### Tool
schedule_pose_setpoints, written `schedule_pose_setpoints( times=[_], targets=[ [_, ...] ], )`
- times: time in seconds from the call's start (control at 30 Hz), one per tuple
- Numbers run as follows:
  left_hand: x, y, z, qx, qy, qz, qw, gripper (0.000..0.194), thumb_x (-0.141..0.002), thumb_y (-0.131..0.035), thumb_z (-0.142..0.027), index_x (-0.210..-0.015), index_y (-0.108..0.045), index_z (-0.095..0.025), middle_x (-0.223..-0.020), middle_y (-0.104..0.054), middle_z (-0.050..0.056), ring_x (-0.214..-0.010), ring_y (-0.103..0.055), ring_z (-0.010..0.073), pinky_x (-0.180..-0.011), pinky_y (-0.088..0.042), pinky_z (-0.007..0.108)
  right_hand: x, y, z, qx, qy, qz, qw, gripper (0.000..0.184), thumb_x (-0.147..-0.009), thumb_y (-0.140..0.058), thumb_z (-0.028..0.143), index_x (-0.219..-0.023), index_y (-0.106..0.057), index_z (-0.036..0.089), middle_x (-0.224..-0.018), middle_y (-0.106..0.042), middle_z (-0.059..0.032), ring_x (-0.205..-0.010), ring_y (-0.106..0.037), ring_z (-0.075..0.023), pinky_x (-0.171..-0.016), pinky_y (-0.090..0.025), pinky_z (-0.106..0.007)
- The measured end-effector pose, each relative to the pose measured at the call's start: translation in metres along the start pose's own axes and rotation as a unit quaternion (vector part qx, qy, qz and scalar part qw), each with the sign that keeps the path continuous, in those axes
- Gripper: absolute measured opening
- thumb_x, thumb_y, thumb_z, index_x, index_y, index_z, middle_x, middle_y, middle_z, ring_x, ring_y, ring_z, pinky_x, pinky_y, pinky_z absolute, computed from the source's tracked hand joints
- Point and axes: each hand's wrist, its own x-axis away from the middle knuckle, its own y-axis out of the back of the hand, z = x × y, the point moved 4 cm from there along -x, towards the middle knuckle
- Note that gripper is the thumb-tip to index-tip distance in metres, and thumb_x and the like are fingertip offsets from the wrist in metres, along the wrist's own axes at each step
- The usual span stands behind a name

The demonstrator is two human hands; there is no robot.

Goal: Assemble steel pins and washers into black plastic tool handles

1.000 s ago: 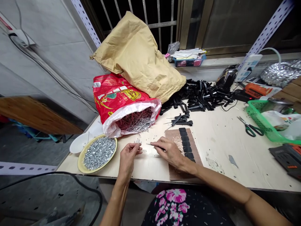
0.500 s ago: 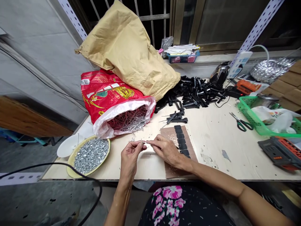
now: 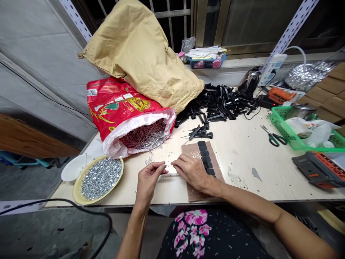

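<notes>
Between my two hands runs a thin metal pin point(image 3: 168, 164), level and a little above the table. My left hand point(image 3: 147, 180) pinches one end of it between thumb and fingertips. At the other end, my right hand point(image 3: 192, 172) is closed on it, its fingers partly hiding the tip. Beneath my right hand and forearm lies a brown board point(image 3: 194, 196) with a row of black square pads point(image 3: 206, 158) on it. A red bag point(image 3: 113, 104) lies open beyond my left hand, spilling many reddish and silvery pins point(image 3: 144, 136).
Left, a yellow bowl point(image 3: 76, 194) of small metal washers overlaps a white dish point(image 3: 68, 171). Black plastic pieces point(image 3: 222, 102) are heaped at the back beside a large paper sack point(image 3: 145, 54). Scissors point(image 3: 273, 137), a green basket point(image 3: 279, 122) and an orange-black battery point(image 3: 318, 171) are on the right.
My right hand has drawn slightly rightward from my left, and more of the pin shows between them. The camera view has shifted slightly.
</notes>
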Motion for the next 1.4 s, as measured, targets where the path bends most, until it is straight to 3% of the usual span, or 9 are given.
schedule_pose_setpoints(
  times=[0.33,0.57,0.73,1.1,1.3,1.4],
  targets=[
    [-0.001,-0.002,0.000,-0.058,-0.016,0.028,0.998,0.027,-0.068,-0.073,-0.035,-0.085,-0.070,-0.014,-0.070,-0.067,0.003,-0.065,-0.063,0.0148,-0.069,-0.049,0.026,0.002,0.003,-0.001,0.053,0.027,-0.020,0.998,0.022,-0.096,-0.043,0.026,-0.093,-0.063,0.019,-0.082,-0.063,-0.0031,-0.076,-0.058,-0.0128,-0.062,-0.035,-0.024],
    [-0.002,-0.006,0.006,-0.019,0.012,0.038,0.999,0.028,-0.068,-0.073,-0.034,-0.086,-0.069,-0.013,-0.071,-0.067,0.003,-0.063,-0.062,0.0132,-0.067,-0.049,0.025,0.003,0.002,-0.003,0.056,0.026,-0.020,0.998,0.021,-0.095,-0.044,0.027,-0.090,-0.062,0.017,-0.082,-0.062,-0.0031,-0.075,-0.057,-0.0125,-0.061,-0.035,-0.024],
    [0.000,-0.009,0.004,-0.009,0.003,0.017,1.000,0.027,-0.068,-0.073,-0.034,-0.085,-0.069,-0.014,-0.070,-0.066,0.002,-0.063,-0.062,0.0130,-0.067,-0.049,0.025,0.003,0.002,-0.002,0.082,0.028,-0.021,0.996,0.024,-0.096,-0.042,0.026,-0.087,-0.063,0.019,-0.081,-0.061,-0.0030,-0.073,-0.056,-0.0119,-0.060,-0.033,-0.024],
    [-0.005,-0.006,0.008,-0.100,-0.020,0.044,0.994,0.027,-0.070,-0.071,-0.037,-0.086,-0.070,-0.015,-0.071,-0.068,0.004,-0.065,-0.063,0.0156,-0.067,-0.049,0.026,0.005,-0.007,-0.010,0.060,0.042,0.000,0.997,0.021,-0.096,-0.042,0.025,-0.090,-0.060,0.018,-0.083,-0.059,-0.0040,-0.075,-0.055,-0.0125,-0.062,-0.036,-0.023],
    [-0.006,-0.009,0.009,-0.088,-0.009,0.060,0.994,0.029,-0.070,-0.070,-0.038,-0.087,-0.070,-0.015,-0.070,-0.067,0.004,-0.064,-0.063,0.0163,-0.065,-0.049,0.027,0.004,-0.002,-0.011,0.070,0.053,0.036,0.995,0.015,-0.094,-0.046,0.021,-0.092,-0.061,0.017,-0.087,-0.058,-0.0046,-0.074,-0.055,-0.0131,-0.057,-0.035,-0.023],
    [-0.006,-0.010,0.006,-0.090,-0.007,0.059,0.994,0.031,-0.069,-0.070,-0.039,-0.087,-0.070,-0.014,-0.068,-0.067,0.005,-0.063,-0.063,0.0172,-0.065,-0.049,0.028,0.006,0.000,-0.012,0.020,0.025,0.036,0.999,0.018,-0.095,-0.045,0.024,-0.094,-0.061,0.017,-0.084,-0.059,-0.0039,-0.072,-0.055,-0.0119,-0.059,-0.037,-0.022]
  ],
)
